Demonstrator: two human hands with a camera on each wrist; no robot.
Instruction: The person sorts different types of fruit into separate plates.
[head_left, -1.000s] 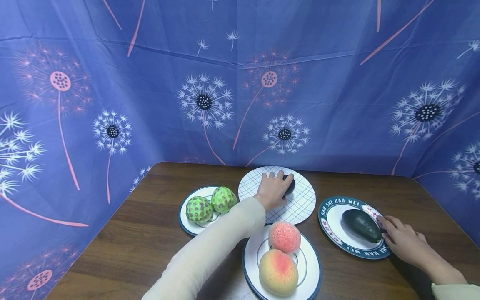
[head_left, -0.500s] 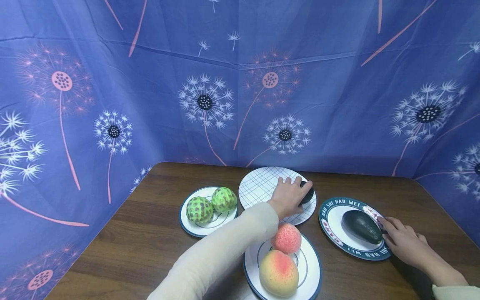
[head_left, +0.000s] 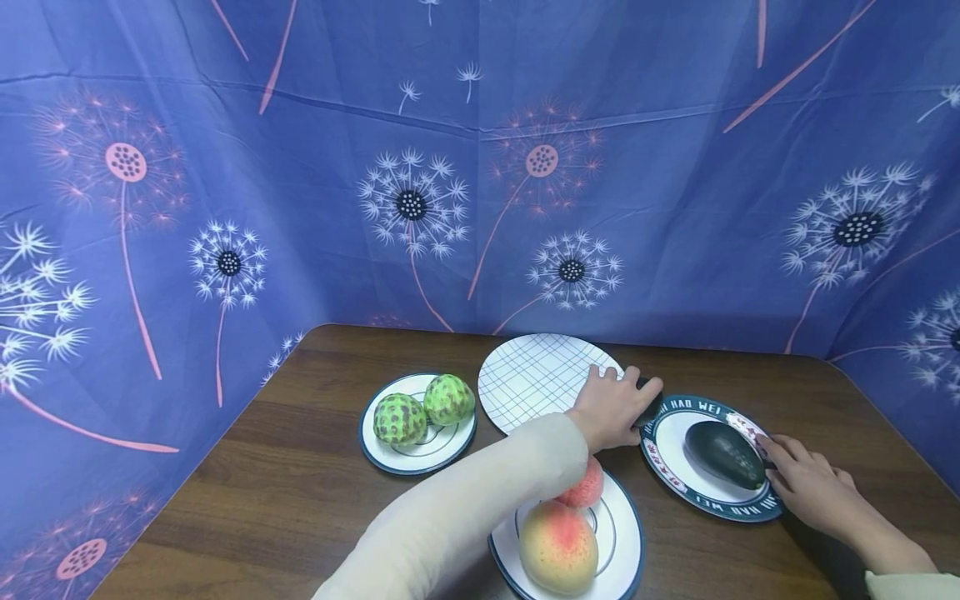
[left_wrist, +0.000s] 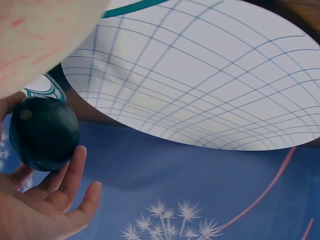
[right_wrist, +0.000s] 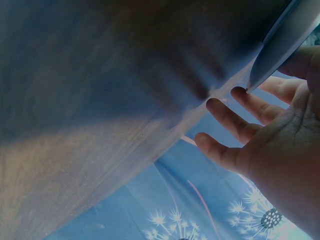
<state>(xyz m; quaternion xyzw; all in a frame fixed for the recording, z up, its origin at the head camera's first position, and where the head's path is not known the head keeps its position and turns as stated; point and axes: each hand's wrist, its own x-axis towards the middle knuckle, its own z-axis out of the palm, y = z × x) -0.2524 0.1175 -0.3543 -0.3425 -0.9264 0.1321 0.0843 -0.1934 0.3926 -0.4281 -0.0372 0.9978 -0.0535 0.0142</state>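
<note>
My left hand (head_left: 611, 406) holds a dark green avocado (left_wrist: 44, 134) in its fingers, over the gap between the checked white plate (head_left: 525, 375) and the teal-rimmed plate (head_left: 708, 408). In the left wrist view the fingers cup the avocado's underside. A second avocado (head_left: 723, 454) lies on the teal-rimmed plate. At that plate's right edge, my right hand (head_left: 817, 492) pinches the rim, thumb and forefinger near the avocado's end. The right wrist view shows the plate's edge (right_wrist: 282, 42) between thumb and fingers, the other fingers spread.
A front plate (head_left: 626, 542) bears a yellow-red peach (head_left: 558, 546) and a pink round fruit (head_left: 585, 485), partly hidden by the left sleeve (head_left: 480, 500). Two green knobbly fruits (head_left: 399, 418) sit on a plate (head_left: 372, 454) at left. Behind the wooden table (head_left: 270, 467) hangs a blue dandelion cloth (head_left: 337, 167).
My left hand has carried the avocado rightward, from over the checked plate to beside the teal-rimmed plate. The left sleeve now covers part of the pink fruit. My right hand has stayed at the rim.
</note>
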